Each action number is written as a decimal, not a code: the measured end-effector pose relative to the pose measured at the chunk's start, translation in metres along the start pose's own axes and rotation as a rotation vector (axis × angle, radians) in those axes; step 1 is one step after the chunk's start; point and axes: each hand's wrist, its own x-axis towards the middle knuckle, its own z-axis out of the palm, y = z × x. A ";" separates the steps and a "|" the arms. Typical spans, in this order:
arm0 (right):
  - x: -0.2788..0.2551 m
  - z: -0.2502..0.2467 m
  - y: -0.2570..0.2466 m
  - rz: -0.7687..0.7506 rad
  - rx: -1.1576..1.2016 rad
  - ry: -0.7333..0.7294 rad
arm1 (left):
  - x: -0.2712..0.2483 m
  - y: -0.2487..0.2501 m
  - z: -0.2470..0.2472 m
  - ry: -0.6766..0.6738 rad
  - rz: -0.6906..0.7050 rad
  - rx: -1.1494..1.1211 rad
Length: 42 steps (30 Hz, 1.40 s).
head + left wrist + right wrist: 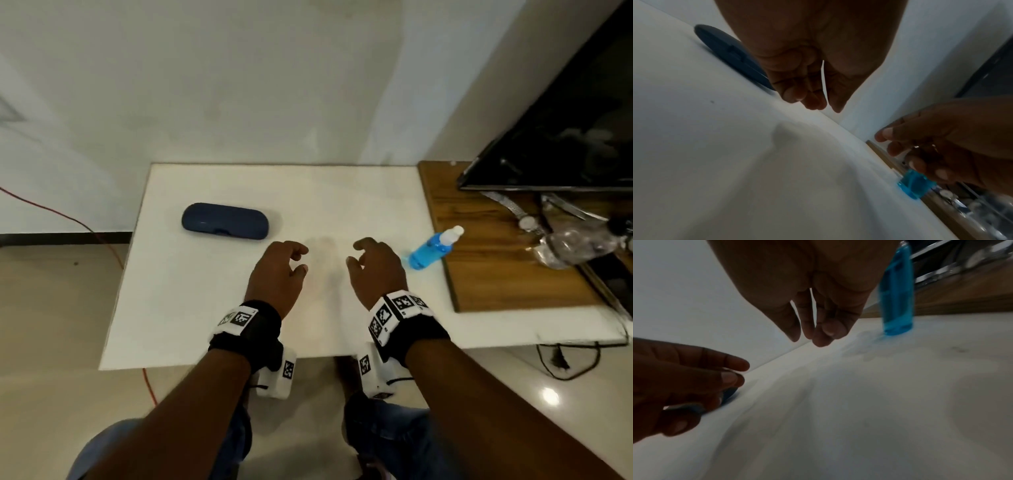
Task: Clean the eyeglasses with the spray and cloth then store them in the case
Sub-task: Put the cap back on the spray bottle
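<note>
A dark blue eyeglass case (225, 221) lies closed on the white table (342, 192), left of centre; its end also shows in the left wrist view (725, 53). A blue spray bottle (433, 246) with a white cap stands at the table's right side, seen too in the right wrist view (897, 292) and the left wrist view (914, 184). My left hand (281, 270) and right hand (373, 265) hover side by side over the middle of the table, fingers loosely curled, holding nothing. No eyeglasses and no cloth are in view.
A wooden board (507, 246) adjoins the table on the right, carrying a dark monitor (561, 137), a clear plastic bottle (579, 245) and small metal items. A red cable (102, 236) runs along the floor at the left.
</note>
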 end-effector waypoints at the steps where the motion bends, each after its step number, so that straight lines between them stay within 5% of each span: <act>1: -0.003 -0.006 0.010 0.039 0.011 0.022 | -0.002 0.005 0.007 -0.021 0.009 0.022; 6: -0.018 -0.028 0.051 0.294 0.120 0.108 | 0.001 0.035 0.034 -0.101 0.041 0.173; 17: -0.019 -0.040 0.100 0.549 0.190 0.109 | 0.020 0.076 0.100 -0.318 0.167 0.380; 30: -0.018 -0.037 0.086 0.303 0.268 0.108 | 0.037 0.091 0.116 -0.326 0.195 0.333; 35: -0.019 -0.029 0.078 0.161 0.303 0.060 | 0.024 0.096 0.100 -0.315 0.260 0.197; 42: -0.021 -0.032 0.085 0.160 0.355 0.120 | 0.017 0.114 0.089 -0.354 0.073 -0.240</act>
